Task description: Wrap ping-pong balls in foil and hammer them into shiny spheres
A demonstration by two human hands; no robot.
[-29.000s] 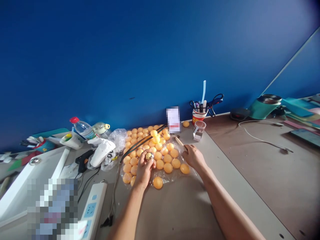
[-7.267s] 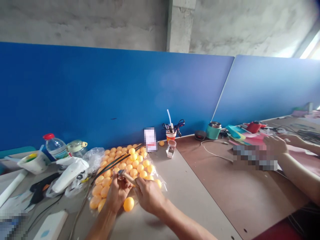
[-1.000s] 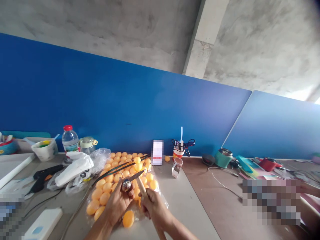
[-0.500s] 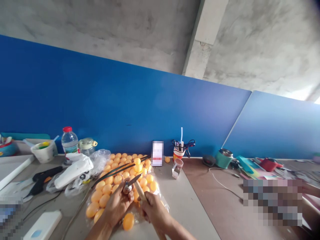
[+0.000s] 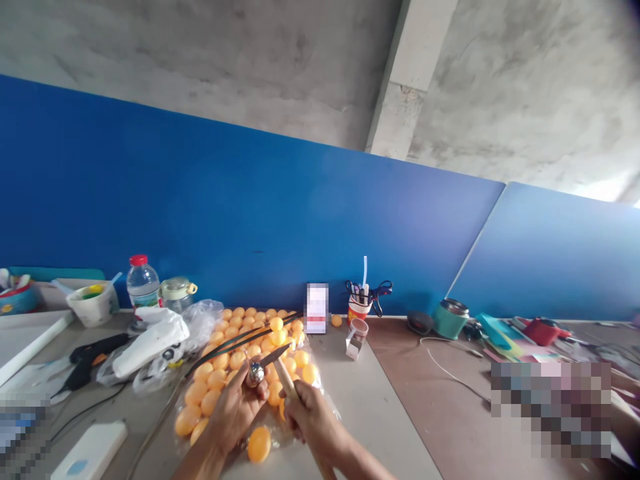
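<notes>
My left hand [image 5: 235, 408] is closed round a small shiny silver ball [image 5: 255, 374], held up at its fingertips. My right hand [image 5: 313, 417] grips the pale wooden handle of a knife [image 5: 280, 365], whose dark blade points up and left, its tip just beside the ball. Both hands hover over a clear plastic bag of several orange table-tennis balls [image 5: 250, 347] spread on the grey table [image 5: 370, 413]. One loose orange ball [image 5: 259, 443] lies between my wrists.
Left of the bag lie a white crumpled bag [image 5: 150, 337], a black glue gun [image 5: 87, 357], a water bottle [image 5: 143, 283], a cup [image 5: 93, 303] and a white power strip [image 5: 87, 453]. A pen cup with scissors [image 5: 360, 303] and a teal pot [image 5: 447, 318] stand by the blue partition.
The knife blade has tipped up slightly beside the silver ball and my hands have shifted a little right. The camera angle has barely changed.
</notes>
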